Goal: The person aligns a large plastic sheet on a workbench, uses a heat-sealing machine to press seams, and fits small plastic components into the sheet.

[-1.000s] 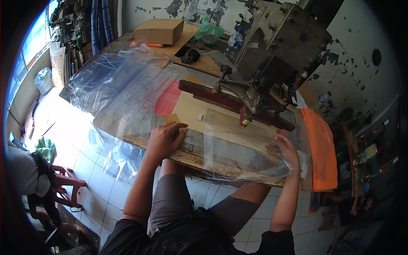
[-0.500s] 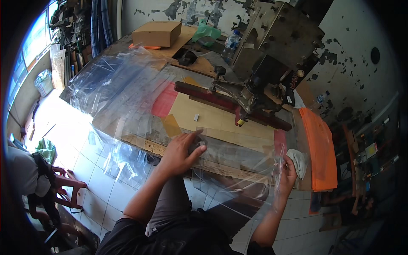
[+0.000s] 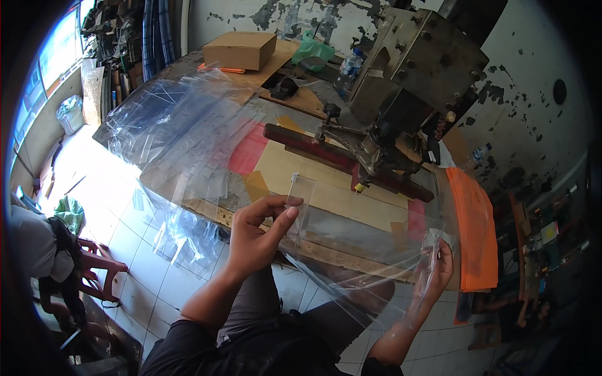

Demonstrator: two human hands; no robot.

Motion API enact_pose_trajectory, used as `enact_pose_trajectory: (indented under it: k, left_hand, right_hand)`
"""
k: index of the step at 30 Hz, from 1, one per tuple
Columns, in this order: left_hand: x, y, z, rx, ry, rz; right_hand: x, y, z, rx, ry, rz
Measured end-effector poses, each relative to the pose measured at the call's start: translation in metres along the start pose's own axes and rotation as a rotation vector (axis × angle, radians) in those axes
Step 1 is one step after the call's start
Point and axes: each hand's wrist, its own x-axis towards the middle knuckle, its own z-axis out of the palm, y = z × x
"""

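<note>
A clear plastic sheet (image 3: 357, 235) is stretched between my two hands over the table's front edge, its lower part sagging above my lap. My left hand (image 3: 258, 233) pinches its left edge between thumb and forefinger. At the other end my right hand (image 3: 440, 268) is closed on the sheet's gathered right side. Behind the sheet, a pale yellow board (image 3: 276, 164) lies on the table under the dark red bar (image 3: 295, 139) of a heavy metal press (image 3: 414, 69). Pink-red patches (image 3: 249, 150) show at the board's ends, with brown tape (image 3: 256, 186) near its left corner.
Many clear plastic sheets (image 3: 182, 125) lie heaped on the left, some hanging over the edge. An orange stack (image 3: 473, 232) stands at the right. Farther back are a cardboard box (image 3: 239, 51), a green bag (image 3: 313, 51) and a water bottle (image 3: 348, 70). A red stool (image 3: 103, 266) is at left.
My left hand has risen and closed on the sheet's edge, lifting it off the board. My right hand has shifted slightly right and down with its end. The view has shifted a little.
</note>
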Motion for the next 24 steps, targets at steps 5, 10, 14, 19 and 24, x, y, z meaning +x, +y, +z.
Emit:
enact_pose_trajectory:
  k: [5,10,14,19,24]
  left_hand:
    - [-0.001,0.005,0.002,-0.036,-0.001,0.029]
    - [0.0,0.003,0.001,-0.102,-0.003,0.017]
    - [0.0,0.005,0.0,-0.125,-0.028,-0.034]
    - [0.0,0.004,0.001,-0.14,-0.021,-0.043]
    - [0.002,0.001,0.003,-0.156,0.027,-0.035]
  right_hand:
    - [0.001,-0.003,-0.004,-0.023,-0.006,-0.002]
    - [0.002,-0.002,-0.012,0.01,-0.051,-0.035]
    - [0.002,-0.008,-0.012,0.03,-0.124,-0.04]
    - [-0.002,-0.012,-0.012,-0.012,-0.116,-0.024]
    - [-0.008,-0.023,0.001,0.18,-0.162,0.026]
